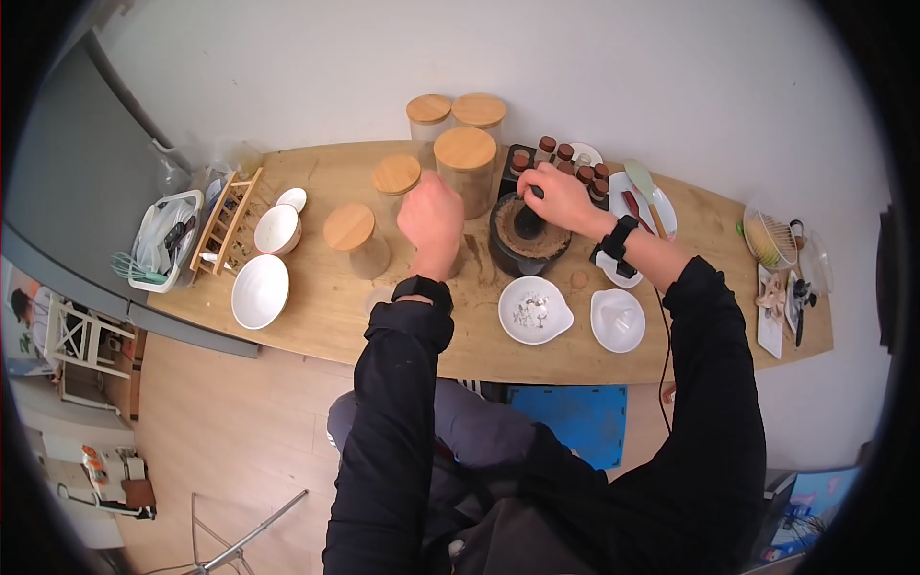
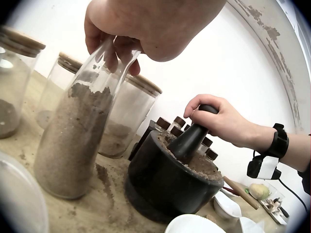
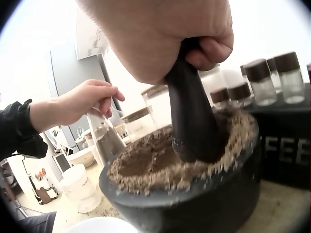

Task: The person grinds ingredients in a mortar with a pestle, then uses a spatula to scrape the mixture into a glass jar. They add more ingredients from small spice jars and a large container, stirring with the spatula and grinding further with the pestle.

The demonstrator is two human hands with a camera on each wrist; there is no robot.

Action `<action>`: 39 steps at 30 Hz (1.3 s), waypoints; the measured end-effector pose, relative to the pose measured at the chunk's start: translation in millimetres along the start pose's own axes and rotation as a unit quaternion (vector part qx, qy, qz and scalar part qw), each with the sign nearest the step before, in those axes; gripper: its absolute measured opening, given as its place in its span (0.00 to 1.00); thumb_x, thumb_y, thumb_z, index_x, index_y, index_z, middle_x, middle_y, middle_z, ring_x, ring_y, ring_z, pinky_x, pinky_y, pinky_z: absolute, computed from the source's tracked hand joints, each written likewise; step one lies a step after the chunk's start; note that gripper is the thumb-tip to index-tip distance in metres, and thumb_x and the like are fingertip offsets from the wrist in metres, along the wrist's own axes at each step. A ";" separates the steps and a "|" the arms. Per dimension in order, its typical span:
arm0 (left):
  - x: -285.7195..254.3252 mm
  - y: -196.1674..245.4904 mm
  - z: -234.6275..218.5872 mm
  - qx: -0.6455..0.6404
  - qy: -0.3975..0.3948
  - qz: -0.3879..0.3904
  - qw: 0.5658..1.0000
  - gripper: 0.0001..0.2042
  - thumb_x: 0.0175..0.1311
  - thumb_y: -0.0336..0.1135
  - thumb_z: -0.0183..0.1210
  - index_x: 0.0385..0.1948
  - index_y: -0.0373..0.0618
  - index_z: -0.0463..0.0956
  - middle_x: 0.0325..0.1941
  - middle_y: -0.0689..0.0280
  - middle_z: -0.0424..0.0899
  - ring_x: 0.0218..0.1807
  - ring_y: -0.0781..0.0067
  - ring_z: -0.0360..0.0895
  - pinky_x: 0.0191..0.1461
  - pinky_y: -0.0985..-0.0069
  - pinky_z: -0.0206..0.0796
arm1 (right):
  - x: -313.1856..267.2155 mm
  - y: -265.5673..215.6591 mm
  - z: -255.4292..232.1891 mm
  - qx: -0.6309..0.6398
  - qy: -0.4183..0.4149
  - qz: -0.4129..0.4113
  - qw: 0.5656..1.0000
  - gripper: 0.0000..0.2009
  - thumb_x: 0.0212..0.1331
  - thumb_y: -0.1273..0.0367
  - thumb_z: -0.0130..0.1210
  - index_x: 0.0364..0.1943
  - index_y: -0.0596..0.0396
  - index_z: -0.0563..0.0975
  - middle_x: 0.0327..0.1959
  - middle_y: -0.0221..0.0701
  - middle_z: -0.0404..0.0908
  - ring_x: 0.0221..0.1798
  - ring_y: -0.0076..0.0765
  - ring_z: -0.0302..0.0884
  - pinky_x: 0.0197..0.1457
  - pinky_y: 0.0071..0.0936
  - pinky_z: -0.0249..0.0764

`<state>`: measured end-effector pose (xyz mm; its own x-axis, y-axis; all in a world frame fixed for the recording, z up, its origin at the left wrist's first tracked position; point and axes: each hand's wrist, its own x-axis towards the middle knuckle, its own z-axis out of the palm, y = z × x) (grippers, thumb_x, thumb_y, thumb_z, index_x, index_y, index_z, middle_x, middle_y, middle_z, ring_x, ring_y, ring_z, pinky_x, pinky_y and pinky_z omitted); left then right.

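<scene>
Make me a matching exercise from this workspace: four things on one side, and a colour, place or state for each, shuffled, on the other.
Things:
1. Pestle
2. Glass bottle
3. Mortar
4. Whisk

Descriptions:
A. Black, with brown powder inside
B. Teal, at the left side of the head view
C. Gripped by the right hand
D. Held near its top by the left hand

Pairs: 1-C, 2-D, 3-A, 4-B

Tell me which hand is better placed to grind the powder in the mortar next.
Likely the right hand, which grips the pestle, its lower end in the mortar among the powder. The left hand holds the bottle by its neck and would probably have to let go first.
</scene>
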<state>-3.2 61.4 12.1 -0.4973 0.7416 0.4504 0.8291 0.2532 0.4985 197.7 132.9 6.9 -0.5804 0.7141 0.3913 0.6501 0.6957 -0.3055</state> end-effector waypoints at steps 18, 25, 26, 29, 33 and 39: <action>1.8 -1.4 2.3 -0.006 0.002 -0.002 1.000 0.11 0.63 0.38 0.49 0.24 0.45 0.75 0.22 0.55 0.81 0.30 0.52 0.80 0.30 0.59 0.71 | -5.5 -2.4 -10.2 -0.051 -0.090 -0.062 0.993 0.02 0.56 0.67 0.52 0.31 0.43 0.75 0.29 0.33 0.69 0.29 0.40 0.74 0.30 0.37 0.70; 1.3 -0.5 1.6 -0.004 0.001 -0.004 1.000 0.12 0.63 0.38 0.49 0.24 0.45 0.76 0.22 0.55 0.81 0.29 0.52 0.80 0.30 0.59 0.70 | -12.9 -10.5 -2.3 -0.013 -0.042 -0.092 0.995 0.01 0.55 0.67 0.53 0.31 0.43 0.75 0.29 0.32 0.68 0.26 0.39 0.73 0.27 0.36 0.69; 1.2 0.0 1.3 -0.003 -0.004 -0.008 1.000 0.12 0.63 0.39 0.49 0.24 0.45 0.76 0.22 0.55 0.81 0.29 0.52 0.80 0.30 0.59 0.70 | -15.1 -8.0 -6.2 -0.020 -0.054 -0.104 0.993 0.01 0.55 0.68 0.53 0.30 0.43 0.75 0.29 0.32 0.68 0.26 0.39 0.73 0.27 0.36 0.69; 1.7 -0.1 -0.2 -0.003 -0.002 -0.008 1.000 0.12 0.63 0.39 0.49 0.24 0.44 0.76 0.23 0.55 0.81 0.29 0.52 0.80 0.30 0.58 0.70 | -7.3 -2.6 -7.3 -0.062 -0.041 -0.141 0.987 0.01 0.54 0.68 0.53 0.30 0.43 0.75 0.29 0.32 0.68 0.26 0.39 0.73 0.27 0.36 0.69; 0.9 -0.8 1.3 -0.011 0.009 0.007 1.000 0.12 0.63 0.39 0.49 0.24 0.44 0.75 0.23 0.55 0.81 0.29 0.52 0.80 0.31 0.58 0.70 | -3.2 -5.2 1.2 -0.040 -0.010 -0.122 0.992 0.02 0.54 0.68 0.54 0.31 0.43 0.76 0.30 0.30 0.68 0.26 0.38 0.73 0.27 0.35 0.68; 0.4 -1.0 1.4 -0.003 -0.001 -0.003 1.000 0.11 0.63 0.38 0.49 0.24 0.44 0.75 0.23 0.54 0.81 0.29 0.51 0.80 0.31 0.57 0.70 | -12.0 -0.8 -3.7 -0.073 -0.021 -0.179 0.981 0.01 0.52 0.68 0.54 0.29 0.43 0.75 0.28 0.32 0.69 0.24 0.39 0.72 0.24 0.35 0.69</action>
<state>-3.8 62.3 10.7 -0.5022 0.7415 0.4449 0.8243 0.2550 0.5054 206.0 123.5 5.6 -0.8021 0.4298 0.4146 0.4615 0.8867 -0.0266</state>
